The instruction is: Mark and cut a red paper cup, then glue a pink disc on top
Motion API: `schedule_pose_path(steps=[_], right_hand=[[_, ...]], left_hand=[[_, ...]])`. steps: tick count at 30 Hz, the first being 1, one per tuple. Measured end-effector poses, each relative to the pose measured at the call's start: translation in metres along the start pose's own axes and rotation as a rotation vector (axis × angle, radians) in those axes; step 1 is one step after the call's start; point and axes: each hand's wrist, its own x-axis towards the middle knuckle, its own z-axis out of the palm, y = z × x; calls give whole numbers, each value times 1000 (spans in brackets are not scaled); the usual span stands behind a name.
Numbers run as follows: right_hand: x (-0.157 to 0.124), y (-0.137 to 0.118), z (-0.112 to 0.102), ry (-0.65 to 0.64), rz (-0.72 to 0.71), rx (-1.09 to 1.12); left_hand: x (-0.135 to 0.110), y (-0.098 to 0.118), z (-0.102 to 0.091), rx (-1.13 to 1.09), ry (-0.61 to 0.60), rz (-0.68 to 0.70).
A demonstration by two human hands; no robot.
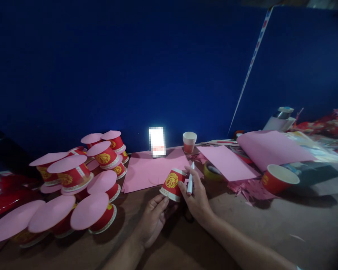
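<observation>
A red paper cup [173, 183] with a yellow emblem is upside down and slightly tilted above the table. At its lower, wider rim, my left hand [154, 215] is closed, thumb in front and the other fingers partly hidden. My right hand [199, 198] curls around a white marker pen [190, 182] with a dark red end. The thumb of that hand rests against the cup's right side. Just behind the cup lies a stack of pink paper sheets [141, 168]. Whatever is on the cup's far side is hidden.
Several upturned red cups topped with pink paper discs [67, 165] crowd the left. Stacked cups [189, 142] stand behind the sheets, near a bright blurred rectangle [157, 140]. Rightward are a tape roll [211, 172], loose pink sheets [228, 161], paper scraps [249, 191] and a tipped red cup [278, 180].
</observation>
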Motion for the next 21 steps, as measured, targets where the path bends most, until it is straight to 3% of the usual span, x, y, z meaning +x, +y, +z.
schedule_pose_path(steps=[4,21], right_hand=[[1,1,0,-5,-4,-30],[-4,-6,1,-51,-48,-122]], left_hand=[[2,0,-1,-22,-25,8],[3,2,-4,-156,110,-12]])
